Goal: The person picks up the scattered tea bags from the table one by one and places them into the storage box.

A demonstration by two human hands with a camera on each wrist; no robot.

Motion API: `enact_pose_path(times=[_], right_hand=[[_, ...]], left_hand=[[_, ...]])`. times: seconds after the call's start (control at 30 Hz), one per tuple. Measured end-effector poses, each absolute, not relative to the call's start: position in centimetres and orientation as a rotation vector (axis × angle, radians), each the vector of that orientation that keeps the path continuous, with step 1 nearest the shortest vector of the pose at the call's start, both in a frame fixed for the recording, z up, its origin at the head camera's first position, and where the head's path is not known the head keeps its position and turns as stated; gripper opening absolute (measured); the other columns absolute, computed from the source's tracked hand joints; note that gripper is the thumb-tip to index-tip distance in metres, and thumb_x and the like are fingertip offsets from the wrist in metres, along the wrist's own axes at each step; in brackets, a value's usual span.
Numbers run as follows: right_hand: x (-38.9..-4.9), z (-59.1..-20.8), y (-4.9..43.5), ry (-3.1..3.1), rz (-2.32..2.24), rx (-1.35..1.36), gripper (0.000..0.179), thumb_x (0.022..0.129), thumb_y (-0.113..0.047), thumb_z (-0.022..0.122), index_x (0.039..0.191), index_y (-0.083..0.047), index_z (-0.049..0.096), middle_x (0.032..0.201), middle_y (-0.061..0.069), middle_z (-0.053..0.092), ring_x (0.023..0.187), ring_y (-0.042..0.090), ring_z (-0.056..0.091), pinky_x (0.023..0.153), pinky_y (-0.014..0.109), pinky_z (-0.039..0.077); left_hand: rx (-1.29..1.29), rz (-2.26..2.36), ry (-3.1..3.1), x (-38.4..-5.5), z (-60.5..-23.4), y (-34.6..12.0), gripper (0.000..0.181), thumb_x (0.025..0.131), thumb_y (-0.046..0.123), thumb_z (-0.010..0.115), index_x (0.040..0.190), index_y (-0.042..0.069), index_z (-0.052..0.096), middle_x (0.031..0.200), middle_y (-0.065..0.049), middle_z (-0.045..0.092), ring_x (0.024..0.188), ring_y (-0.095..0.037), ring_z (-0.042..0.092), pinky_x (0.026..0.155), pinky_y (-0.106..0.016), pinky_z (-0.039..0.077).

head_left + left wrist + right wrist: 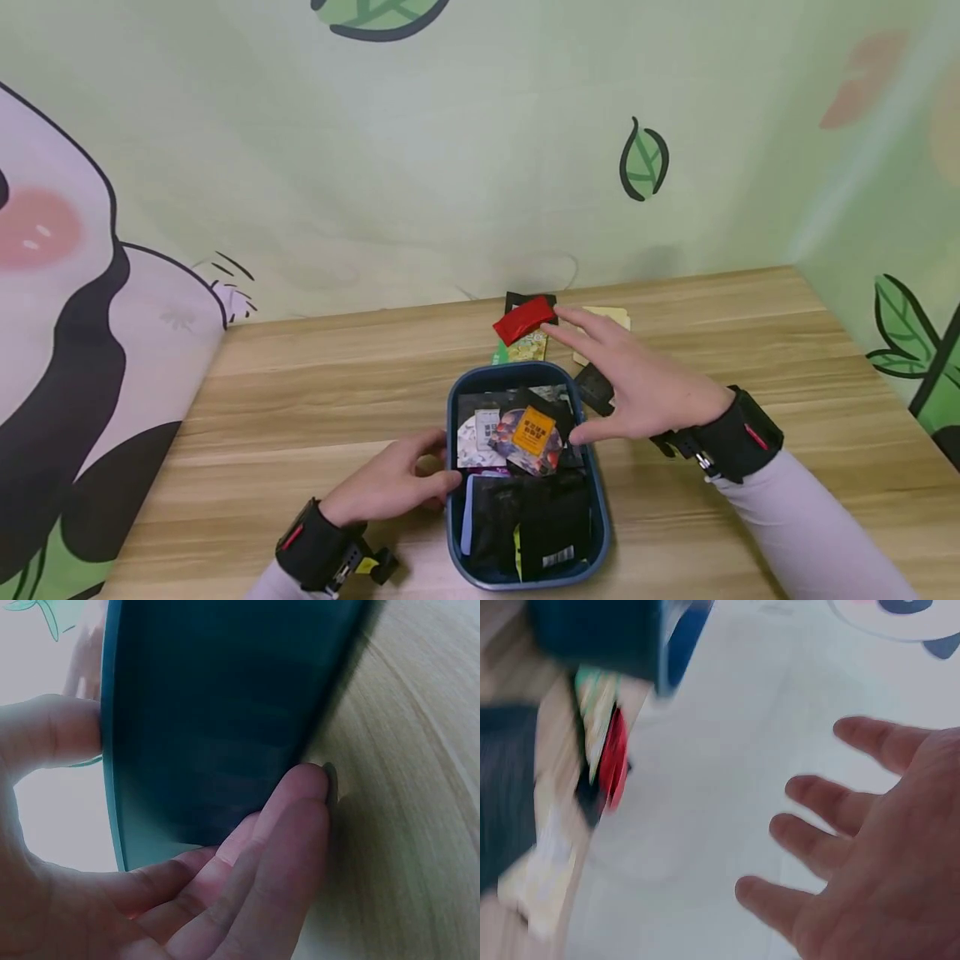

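A dark blue plastic bin on the table holds several packets. Uppermost among them is a dark packet with an orange label, and beside it a pale floral packet. Toward the near end are black packets. My left hand grips the bin's left side, thumb over the rim and fingers along the outer wall. My right hand hovers at the bin's far right with fingers spread, holding nothing. Just beyond its fingertips in the head view lies a red packet.
Behind the bin, a green-and-yellow packet lies partly under the red one. Pale yellow packets and a black packet are partly hidden by my right hand. A printed backdrop rises along the wooden table's far edge.
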State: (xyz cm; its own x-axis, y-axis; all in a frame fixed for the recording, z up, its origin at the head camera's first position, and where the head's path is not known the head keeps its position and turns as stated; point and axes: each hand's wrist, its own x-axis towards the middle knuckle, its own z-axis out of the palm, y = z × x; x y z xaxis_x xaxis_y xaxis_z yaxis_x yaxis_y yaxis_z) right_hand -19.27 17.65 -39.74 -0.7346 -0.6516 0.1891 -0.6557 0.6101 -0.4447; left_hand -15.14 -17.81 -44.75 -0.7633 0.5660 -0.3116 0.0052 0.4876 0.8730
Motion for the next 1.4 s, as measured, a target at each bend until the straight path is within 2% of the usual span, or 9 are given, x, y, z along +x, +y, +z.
enact_pose_path(times=[0.13, 0.23, 0.4, 0.57, 0.73, 1.03, 1.4], right_hand=[[-20.3, -40.6, 18.9, -2.895, 0.678, 0.966, 0.115, 0.072, -0.068, 0.072, 0.160, -0.012, 0.024, 0.163, 0.018, 0.017, 0.145, 0.038, 0.023, 0.111, 0.059, 0.031], [-20.9, -41.5, 19.4, -2.975, 0.559, 0.825, 0.108, 0.076, -0.061, 0.073, 0.157, -0.004, 0.029, 0.159, 0.027, 0.023, 0.142, 0.045, 0.027, 0.112, 0.060, 0.029], [-21.1, -43.0, 19.2, -3.067, 0.391, 0.666, 0.100, 0.078, -0.050, 0.074, 0.153, 0.003, 0.035, 0.153, 0.034, 0.028, 0.135, 0.052, 0.034, 0.108, 0.060, 0.035], [-20.8, -44.0, 18.4, -3.094, 0.368, 0.630, 0.095, 0.076, -0.044, 0.077, 0.150, 0.003, 0.040, 0.150, 0.035, 0.031, 0.131, 0.055, 0.039, 0.103, 0.061, 0.040], [-20.6, -44.7, 17.8, -3.151, 0.329, 0.619, 0.090, 0.075, -0.041, 0.079, 0.149, -0.002, 0.044, 0.150, 0.033, 0.034, 0.127, 0.052, 0.044, 0.098, 0.057, 0.046], [-20.9, -44.7, 17.7, -3.176, 0.334, 0.685, 0.079, 0.071, -0.031, 0.081, 0.141, -0.006, 0.055, 0.142, 0.026, 0.043, 0.102, 0.034, 0.053, 0.082, 0.045, 0.051], [-21.2, -44.8, 17.4, -3.181, 0.262, 0.645, 0.079, 0.060, -0.035, 0.086, 0.129, -0.006, 0.061, 0.114, 0.019, 0.046, 0.086, 0.027, 0.050, 0.067, 0.037, 0.048]], left_hand=[[0.468, 1.266, 2.152, -15.1, -44.9, -17.9, 0.056, 0.093, 0.034, 0.064, 0.137, 0.002, 0.052, 0.122, -0.016, 0.058, 0.087, -0.021, 0.066, 0.071, -0.036, 0.058], [0.465, 1.271, 2.146, -15.1, -44.9, -17.9, 0.056, 0.093, 0.034, 0.064, 0.137, 0.002, 0.052, 0.123, -0.016, 0.058, 0.088, -0.021, 0.065, 0.072, -0.036, 0.058], [0.456, 1.276, 2.136, -15.1, -45.0, -17.9, 0.056, 0.093, 0.034, 0.064, 0.137, 0.002, 0.052, 0.123, -0.016, 0.058, 0.089, -0.022, 0.065, 0.072, -0.036, 0.058], [0.461, 1.276, 2.135, -15.1, -45.0, -17.8, 0.056, 0.093, 0.034, 0.064, 0.137, 0.001, 0.052, 0.122, -0.016, 0.058, 0.088, -0.022, 0.065, 0.072, -0.036, 0.058], [0.461, 1.269, 2.141, -15.1, -45.0, -17.8, 0.055, 0.093, 0.034, 0.064, 0.136, 0.001, 0.052, 0.121, -0.015, 0.058, 0.087, -0.021, 0.065, 0.071, -0.035, 0.058], [0.456, 1.266, 2.142, -15.2, -44.9, -17.8, 0.055, 0.093, 0.034, 0.064, 0.136, 0.002, 0.052, 0.121, -0.015, 0.057, 0.088, -0.021, 0.065, 0.072, -0.036, 0.058], [0.449, 1.263, 2.141, -15.2, -44.8, -17.8, 0.055, 0.093, 0.034, 0.064, 0.136, 0.002, 0.052, 0.122, -0.015, 0.057, 0.088, -0.022, 0.065, 0.072, -0.035, 0.058]])
